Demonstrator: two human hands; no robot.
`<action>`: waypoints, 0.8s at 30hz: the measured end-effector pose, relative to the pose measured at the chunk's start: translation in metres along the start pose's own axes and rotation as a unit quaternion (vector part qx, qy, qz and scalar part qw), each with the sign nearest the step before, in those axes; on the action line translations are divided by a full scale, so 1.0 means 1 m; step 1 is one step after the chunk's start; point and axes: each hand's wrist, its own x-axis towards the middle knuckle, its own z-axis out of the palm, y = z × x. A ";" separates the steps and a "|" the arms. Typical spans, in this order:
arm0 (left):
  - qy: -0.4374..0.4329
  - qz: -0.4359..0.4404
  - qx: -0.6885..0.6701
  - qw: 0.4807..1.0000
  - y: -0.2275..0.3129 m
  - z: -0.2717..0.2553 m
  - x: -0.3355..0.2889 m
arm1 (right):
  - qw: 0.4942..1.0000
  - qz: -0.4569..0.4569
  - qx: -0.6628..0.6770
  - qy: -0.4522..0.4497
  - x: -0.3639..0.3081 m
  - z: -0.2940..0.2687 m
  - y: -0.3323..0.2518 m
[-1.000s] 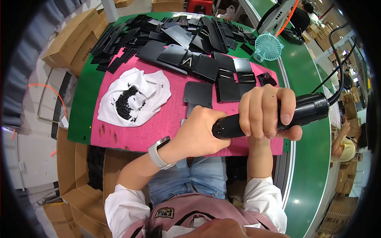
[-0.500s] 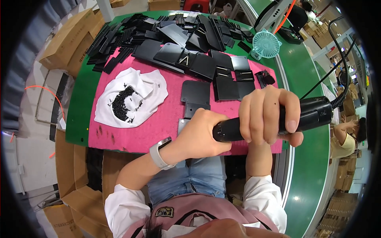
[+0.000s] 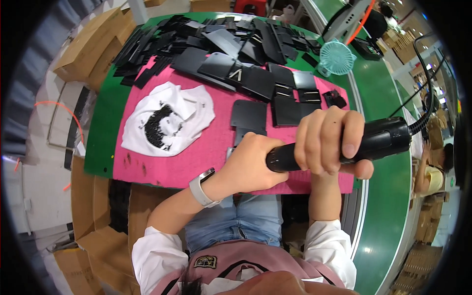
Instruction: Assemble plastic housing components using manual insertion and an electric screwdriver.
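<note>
My right hand (image 3: 330,140) is wrapped round the body of a black corded electric screwdriver (image 3: 386,140), held nearly level above the pink mat. At the tool's front end my left hand (image 3: 253,162) is closed, its fingers curled and mostly hidden. The bit cannot be seen, nor can I make out whether a small part is in that hand. Just beyond the left hand lies a black flat panel (image 3: 249,114) with a smaller plate against it. A white cloth (image 3: 189,110) to the left carries a heap of small black screws (image 3: 156,129).
Black panels and strips (image 3: 147,46) are piled along the far side of the green table (image 3: 101,142). Several black parts with silver pins (image 3: 283,92) lie on the pink mat (image 3: 196,169). A turquoise fan (image 3: 337,57) stands far right. Open cardboard boxes (image 3: 93,196) sit at lower left.
The view has shifted slightly, so the table appears a little farther right. Both hands keep their hold, and the screwdriver stays at nearly the same tilt.
</note>
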 end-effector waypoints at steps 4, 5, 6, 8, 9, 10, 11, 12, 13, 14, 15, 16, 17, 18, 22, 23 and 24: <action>-0.027 0.048 0.031 0.998 0.014 -0.028 -0.009 | 0.999 -0.018 0.041 0.005 -0.003 -0.004 -0.007; 0.012 0.047 0.005 0.999 0.019 -0.040 -0.014 | 0.999 -0.016 0.044 0.006 -0.004 -0.004 -0.012; 0.117 0.054 0.098 0.987 0.019 -0.054 -0.020 | 1.000 -0.015 0.027 -0.001 -0.002 -0.004 -0.017; 0.277 0.003 0.275 0.921 0.006 -0.086 -0.033 | 1.000 -0.009 -0.005 0.001 -0.003 -0.001 -0.024; 0.292 -0.035 0.441 0.848 -0.007 -0.105 -0.040 | 1.000 -0.013 -0.001 0.001 -0.004 0.000 -0.022; 0.289 -0.082 0.549 0.780 -0.015 -0.120 -0.050 | 1.000 -0.011 -0.007 0.010 -0.002 0.002 -0.019; 0.290 -0.084 0.555 0.775 -0.020 -0.129 -0.056 | 1.000 -0.008 -0.014 0.020 0.000 0.003 -0.017; 0.263 -0.121 0.563 0.774 -0.024 -0.136 -0.061 | 1.000 -0.007 -0.008 0.014 0.001 0.004 -0.014; 0.236 -0.157 0.567 0.773 -0.029 -0.139 -0.060 | 1.000 -0.009 -0.006 0.012 0.001 0.004 -0.012; 0.238 -0.150 0.561 0.779 -0.033 -0.140 -0.058 | 1.000 -0.001 -0.013 0.016 0.000 0.005 -0.011; 0.239 -0.149 0.562 0.778 -0.034 -0.141 -0.058 | 1.000 0.008 -0.021 0.021 0.000 0.005 -0.009; 0.242 -0.146 0.553 0.783 -0.034 -0.139 -0.056 | 0.999 0.011 -0.028 0.023 0.000 0.004 -0.009; 0.246 -0.143 0.544 0.789 -0.035 -0.137 -0.054 | 0.999 0.015 -0.034 0.031 -0.001 0.003 -0.010; 0.243 -0.140 0.541 0.793 -0.034 -0.136 -0.052 | 0.998 0.014 -0.044 0.039 -0.003 0.002 -0.010; 0.292 -0.092 0.533 0.788 -0.030 -0.135 -0.049 | 0.996 0.012 -0.075 0.050 -0.005 -0.005 -0.013; 0.300 -0.086 0.526 0.792 -0.029 -0.136 -0.048 | 0.996 0.012 -0.080 0.047 -0.005 -0.005 -0.015; 0.296 -0.071 0.528 0.793 -0.030 -0.136 -0.048 | 0.995 0.014 -0.087 0.048 -0.005 -0.003 -0.017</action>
